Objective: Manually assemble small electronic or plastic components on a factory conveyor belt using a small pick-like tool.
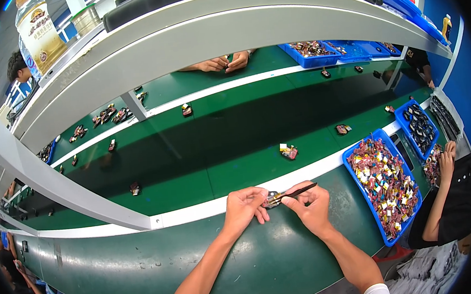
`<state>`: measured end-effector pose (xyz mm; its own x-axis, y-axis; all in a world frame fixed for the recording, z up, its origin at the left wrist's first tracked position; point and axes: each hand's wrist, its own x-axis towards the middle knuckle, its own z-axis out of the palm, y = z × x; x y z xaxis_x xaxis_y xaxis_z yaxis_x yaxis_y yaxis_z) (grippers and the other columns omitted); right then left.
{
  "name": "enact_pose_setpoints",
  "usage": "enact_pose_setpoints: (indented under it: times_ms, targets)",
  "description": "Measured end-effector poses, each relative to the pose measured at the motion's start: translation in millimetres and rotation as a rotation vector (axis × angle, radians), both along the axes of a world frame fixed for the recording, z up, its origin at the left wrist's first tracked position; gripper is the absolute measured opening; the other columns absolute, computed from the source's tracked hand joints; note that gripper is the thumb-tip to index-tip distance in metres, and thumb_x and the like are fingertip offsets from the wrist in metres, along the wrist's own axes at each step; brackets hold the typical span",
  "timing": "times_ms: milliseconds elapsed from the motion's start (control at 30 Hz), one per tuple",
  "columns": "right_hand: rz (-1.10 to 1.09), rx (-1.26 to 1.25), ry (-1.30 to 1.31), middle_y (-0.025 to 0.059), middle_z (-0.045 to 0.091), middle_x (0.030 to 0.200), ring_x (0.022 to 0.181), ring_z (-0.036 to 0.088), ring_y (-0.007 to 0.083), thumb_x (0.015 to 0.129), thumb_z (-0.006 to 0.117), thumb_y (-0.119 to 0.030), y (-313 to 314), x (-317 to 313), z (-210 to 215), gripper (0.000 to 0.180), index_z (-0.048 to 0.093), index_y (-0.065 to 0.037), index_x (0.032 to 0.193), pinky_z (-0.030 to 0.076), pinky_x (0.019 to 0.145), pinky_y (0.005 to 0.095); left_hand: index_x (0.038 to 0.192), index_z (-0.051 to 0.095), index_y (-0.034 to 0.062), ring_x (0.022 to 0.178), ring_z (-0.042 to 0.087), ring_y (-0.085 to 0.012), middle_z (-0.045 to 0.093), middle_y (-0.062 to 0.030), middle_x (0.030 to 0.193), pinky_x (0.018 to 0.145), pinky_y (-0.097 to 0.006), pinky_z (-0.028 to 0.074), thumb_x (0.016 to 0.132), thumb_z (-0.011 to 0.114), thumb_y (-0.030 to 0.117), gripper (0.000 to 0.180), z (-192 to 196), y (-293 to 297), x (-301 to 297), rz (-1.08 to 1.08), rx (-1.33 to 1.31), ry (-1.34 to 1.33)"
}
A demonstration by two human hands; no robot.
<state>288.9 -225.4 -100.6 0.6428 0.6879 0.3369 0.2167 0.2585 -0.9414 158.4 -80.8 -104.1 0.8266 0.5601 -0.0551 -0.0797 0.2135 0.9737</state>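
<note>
My left hand (244, 206) pinches a small electronic part (272, 199) between thumb and fingers, above the near edge of the green bench. The part looks dark with a pale, shiny section; its details are too small to make out. In my right hand (313, 206) are slim black tweezers (302, 190), held between thumb and fingers like a pen. Their tip points left and meets the part, close to my left fingertips. Just beyond both hands runs the white rail (218, 206) of the conveyor.
A green conveyor belt (238, 175) carries scattered small wired parts (288, 151). At right stands a blue tray (351, 165) heaped with similar parts; a second blue tray (436, 136) holds black pieces. A grey shelf (235, 21) spans overhead. Co-workers' hands (222, 63) show across the belt and at right.
</note>
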Motion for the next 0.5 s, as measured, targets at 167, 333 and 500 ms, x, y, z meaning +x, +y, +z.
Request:
enact_pose_setpoints:
  times_ms: [167,333,500]
  targets:
    - [-0.059,-0.036,-0.184,0.0006,0.069,0.073,0.045,0.041,-0.0015,0.079,0.080,0.002,-2.7,-1.1,-6.1,0.014,0.071,0.001,0.089,0.030,0.044,0.0199,0.101,0.067,-0.0108,0.052,0.066,-0.0193,0.068,-0.0151,0.082,0.041,-0.026,0.050,0.098,0.065,0.015,0.026,0.2,1.9,-0.6,0.041,-0.020,0.002]
    - [-0.122,0.000,-0.354,0.0017,0.071,0.074,0.040,0.041,0.0032,0.076,0.082,-0.002,-2.9,-6.6,1.1,0.011,0.073,0.000,0.083,0.031,0.043,0.0239,0.101,0.068,-0.0103,0.053,0.067,-0.0190,0.066,-0.0131,0.078,0.042,-0.026,0.050,0.098,0.064,0.015,0.025,1.9,-0.8,0.9,0.047,-0.029,-0.003]
    - [-0.132,0.049,-0.443,0.0028,0.073,0.078,0.039,0.041,0.0056,0.075,0.083,-0.003,-0.9,-6.2,-4.1,0.011,0.074,-0.001,0.082,0.032,0.042,0.0246,0.101,0.068,-0.0100,0.053,0.066,-0.0187,0.065,-0.0118,0.077,0.042,-0.025,0.050,0.099,0.064,0.015,0.025,0.9,-1.0,0.9,0.043,-0.033,0.003]
